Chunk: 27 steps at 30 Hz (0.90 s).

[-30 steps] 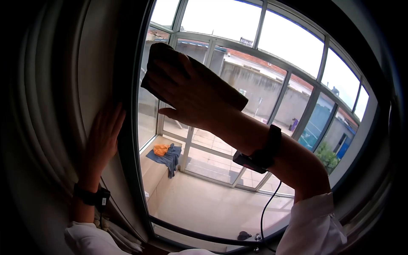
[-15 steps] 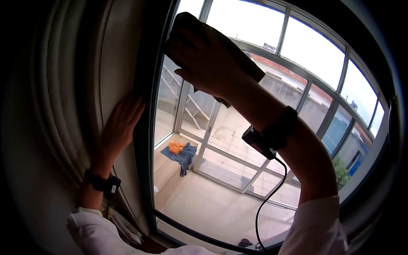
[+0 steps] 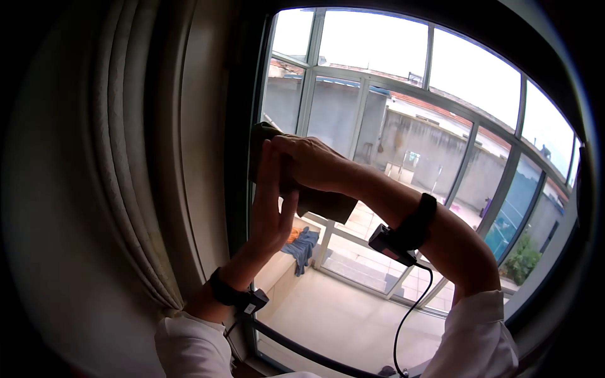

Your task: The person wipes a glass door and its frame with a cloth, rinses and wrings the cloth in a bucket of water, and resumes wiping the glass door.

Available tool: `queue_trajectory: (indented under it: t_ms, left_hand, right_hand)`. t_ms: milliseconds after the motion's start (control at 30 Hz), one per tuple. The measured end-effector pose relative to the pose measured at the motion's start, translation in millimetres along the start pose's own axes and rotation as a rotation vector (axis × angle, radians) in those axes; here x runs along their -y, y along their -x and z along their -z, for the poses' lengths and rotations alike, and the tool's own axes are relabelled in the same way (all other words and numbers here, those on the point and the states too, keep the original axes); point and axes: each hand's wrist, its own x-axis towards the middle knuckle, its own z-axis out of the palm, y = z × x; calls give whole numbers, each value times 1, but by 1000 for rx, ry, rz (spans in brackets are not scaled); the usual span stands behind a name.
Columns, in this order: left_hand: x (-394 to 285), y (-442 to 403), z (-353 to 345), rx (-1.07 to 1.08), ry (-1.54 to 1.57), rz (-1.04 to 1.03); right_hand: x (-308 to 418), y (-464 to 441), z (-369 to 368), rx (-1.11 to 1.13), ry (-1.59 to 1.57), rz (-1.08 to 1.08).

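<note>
A dark cloth (image 3: 328, 205) lies against the window pane near the left side of the frame, with its lower corner hanging loose. My right hand (image 3: 312, 165) is closed on it, knuckles bent. My left hand (image 3: 272, 208) is raised beside the right one, fingers stretched upward and thumb apart, touching the cloth and the right hand's fingertips. Part of the cloth behind both hands is hidden. Each wrist carries a black strap with a small box; a cable runs down from the right one.
A dark window frame (image 3: 238, 189) stands on the left, with a pale curtain (image 3: 120, 157) beside it. Beyond the glass are a glazed enclosure, a ledge with a blue cloth (image 3: 301, 249) and an orange cloth (image 3: 293, 235), and a pale floor (image 3: 340, 309).
My right hand has come down with the cloth from the upper pane. My left hand has left the window frame's side and moved right, up to the right hand. The view has shifted.
</note>
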Motion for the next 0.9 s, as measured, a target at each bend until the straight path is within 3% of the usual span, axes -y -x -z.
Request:
queue_trajectory:
  t_ms: [67, 133, 200, 267, 333, 400, 533, 667, 700, 767, 800, 833, 900]
  left_hand:
    - [-2, -4, -31, -110, 58, -21]
    - [-9, -5, -48, -133, 39, -19]
    - [1, 2, -61, -101, -101, -67]
    - [-3, 0, -62, -32, -273, -161]
    - [4, -7, -55, 126, -415, -174]
    - [26, -45, -46, 122, -449, -284]
    - [51, -158, -31, -32, -358, -489]
    - [63, -229, -27, -177, -289, -478]
    - [58, -234, -28, -243, -322, -430]
    - [53, -216, -28, -142, -312, -352]
    - [48, -202, -27, -57, -296, -268]
    - [73, -178, -36, -184, -433, -433]
    - [57, -114, -36, -90, -436, -445]
  right_hand:
    - [17, 13, 21, 65, -269, -420]
    - [25, 41, 23, -52, -196, -387]
    - [12, 88, 15, -372, 181, 54]
    - [42, 143, 38, -334, -47, -120]
    - [69, 204, 52, -247, 0, -156]
    - [98, 259, 47, -280, -48, -285]
    - [126, 338, 31, -324, -94, -424]
    - [137, 382, -9, -579, -53, -542]
    - [142, 388, -15, -633, -39, -684]
    - [151, 398, -29, -725, -66, -916]
    - [152, 402, -33, -730, -67, -914]
    - [154, 405, -39, -762, -86, -965]
    - [155, 409, -50, -797, -110, -1017]
